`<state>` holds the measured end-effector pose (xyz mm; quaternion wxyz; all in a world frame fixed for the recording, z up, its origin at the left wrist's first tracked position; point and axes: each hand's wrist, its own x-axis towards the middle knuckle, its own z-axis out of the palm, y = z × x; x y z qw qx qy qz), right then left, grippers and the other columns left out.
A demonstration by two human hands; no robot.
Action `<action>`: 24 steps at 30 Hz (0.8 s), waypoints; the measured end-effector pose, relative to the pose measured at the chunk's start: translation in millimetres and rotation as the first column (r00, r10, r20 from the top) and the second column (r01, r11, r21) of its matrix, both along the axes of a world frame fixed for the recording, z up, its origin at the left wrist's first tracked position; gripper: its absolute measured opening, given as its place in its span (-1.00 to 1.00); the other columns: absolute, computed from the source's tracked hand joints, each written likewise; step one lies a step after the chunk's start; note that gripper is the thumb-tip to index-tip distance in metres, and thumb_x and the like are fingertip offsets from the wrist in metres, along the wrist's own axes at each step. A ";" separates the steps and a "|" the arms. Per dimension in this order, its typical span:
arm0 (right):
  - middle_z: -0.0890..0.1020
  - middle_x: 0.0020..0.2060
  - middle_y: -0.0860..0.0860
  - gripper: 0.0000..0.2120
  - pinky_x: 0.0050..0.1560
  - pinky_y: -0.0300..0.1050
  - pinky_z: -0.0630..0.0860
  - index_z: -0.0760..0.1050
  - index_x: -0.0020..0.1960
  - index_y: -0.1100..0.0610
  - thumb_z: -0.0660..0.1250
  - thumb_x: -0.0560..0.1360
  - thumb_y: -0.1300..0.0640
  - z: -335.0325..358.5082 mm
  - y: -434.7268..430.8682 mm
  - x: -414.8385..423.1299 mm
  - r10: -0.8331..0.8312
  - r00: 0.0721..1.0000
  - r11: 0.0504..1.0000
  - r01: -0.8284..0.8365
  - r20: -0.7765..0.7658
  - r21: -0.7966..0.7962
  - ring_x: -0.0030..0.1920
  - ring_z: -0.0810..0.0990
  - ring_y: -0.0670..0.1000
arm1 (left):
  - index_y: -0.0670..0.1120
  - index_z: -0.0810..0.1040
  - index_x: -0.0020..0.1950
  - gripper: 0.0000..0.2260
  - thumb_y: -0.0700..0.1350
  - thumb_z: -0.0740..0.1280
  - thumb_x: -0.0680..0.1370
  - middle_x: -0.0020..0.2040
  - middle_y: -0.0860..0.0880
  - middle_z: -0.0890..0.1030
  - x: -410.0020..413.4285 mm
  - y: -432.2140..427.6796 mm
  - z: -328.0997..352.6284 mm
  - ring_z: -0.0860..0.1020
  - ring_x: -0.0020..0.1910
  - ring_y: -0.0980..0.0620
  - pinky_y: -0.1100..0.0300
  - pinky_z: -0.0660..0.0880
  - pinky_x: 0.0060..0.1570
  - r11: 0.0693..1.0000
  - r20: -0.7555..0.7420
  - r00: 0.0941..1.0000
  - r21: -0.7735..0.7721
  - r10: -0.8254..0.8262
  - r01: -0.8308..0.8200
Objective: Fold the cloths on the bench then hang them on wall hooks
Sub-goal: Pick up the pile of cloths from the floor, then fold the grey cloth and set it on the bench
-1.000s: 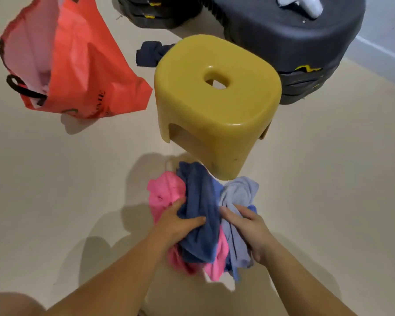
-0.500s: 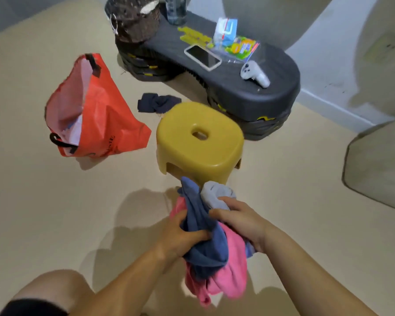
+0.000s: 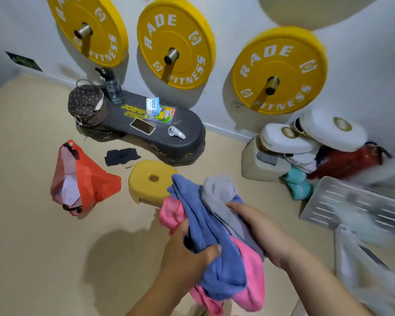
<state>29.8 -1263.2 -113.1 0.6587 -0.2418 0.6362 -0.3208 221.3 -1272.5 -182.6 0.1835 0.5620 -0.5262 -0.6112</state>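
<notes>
Your left hand (image 3: 187,254) and right hand (image 3: 265,233) are bare, and both forearms (image 3: 317,283) are uncovered right down to the bottom edge of the view. Your left thumb's nail (image 3: 219,248) is short and plain.

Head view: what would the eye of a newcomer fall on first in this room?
First comes the bundle of cloths in the foreground, blue, pink and grey, gripped by the left hand and the right hand. Behind it, three yellow weight plates hang on pegs on the white wall. On the floor at the left lies an orange bag, beside a yellow stool.
</notes>
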 end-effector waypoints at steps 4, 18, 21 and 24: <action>0.75 0.04 -0.15 -0.71 0.03 -0.37 0.53 0.72 0.04 -0.02 0.21 0.68 0.07 75.5 78.7 -11.1 -0.178 0.971 0.984 0.170 -0.160 -0.062 0.02 0.68 -0.22 | 0.28 0.41 0.35 -0.35 -0.07 0.63 0.39 0.20 0.24 0.64 -22.3 41.3 65.3 0.59 0.19 0.34 0.37 0.52 0.08 0.982 0.023 0.988 -0.110 -0.153 0.154; 0.60 0.19 -0.43 -0.70 0.38 -0.22 0.40 0.57 0.16 -0.37 0.44 0.46 -0.10 136.8 527.7 -58.9 -0.726 0.498 0.660 0.698 -0.475 -0.278 0.29 0.50 -0.36 | 0.37 0.29 0.41 -0.29 -0.03 0.58 0.42 0.27 0.39 0.51 -176.2 359.3 148.9 0.46 0.22 0.48 0.39 0.43 0.27 0.463 -0.062 0.467 -0.297 -0.882 0.835; 0.59 0.20 -0.43 -0.70 0.41 -0.18 0.40 0.56 0.18 -0.37 0.43 0.52 -0.06 143.0 625.6 -74.8 -0.791 0.386 0.552 0.786 -0.475 -0.280 0.30 0.49 -0.35 | 0.38 0.20 0.41 -0.25 -0.01 0.59 0.43 0.20 0.44 0.45 -215.9 452.2 152.5 0.44 0.17 0.51 0.55 0.37 0.10 0.352 -0.058 0.354 -0.338 -0.933 0.873; 0.55 0.17 -0.52 -0.70 0.37 -0.21 0.41 0.54 0.21 -0.36 0.40 0.57 -0.01 150.0 700.4 -88.6 -0.801 0.317 0.504 0.814 -0.507 -0.288 0.31 0.45 -0.37 | 0.34 0.24 0.48 -0.24 0.00 0.57 0.43 0.28 0.38 0.49 -250.4 524.3 157.9 0.47 0.25 0.40 0.54 0.40 0.16 0.258 -0.032 0.263 -0.333 -0.964 0.907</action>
